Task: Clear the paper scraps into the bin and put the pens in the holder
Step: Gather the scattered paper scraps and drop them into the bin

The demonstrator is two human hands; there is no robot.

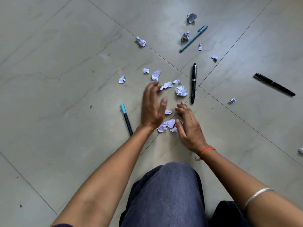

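Note:
Several crumpled white paper scraps lie scattered on the grey tiled floor. A small heap of scraps (167, 125) sits between my hands, and a bigger ball (181, 91) lies just beyond them. My left hand (151, 107) hovers open, fingers spread and blurred, near a scrap (167, 85). My right hand (188, 126) is open, fingers curved, its thumb touching the heap. A teal-capped pen (126, 119) lies left of my left wrist. A black pen (193, 82) lies right of the ball. Another black pen (274, 84) and a light blue pen (193, 38) lie farther off.
My knee in grey trousers (164, 194) fills the bottom centre. More scraps (191, 18) lie at the far right, one scrap (141, 41) to the far centre. A white object (300, 150) peeks in at the right edge. No bin or holder is in view.

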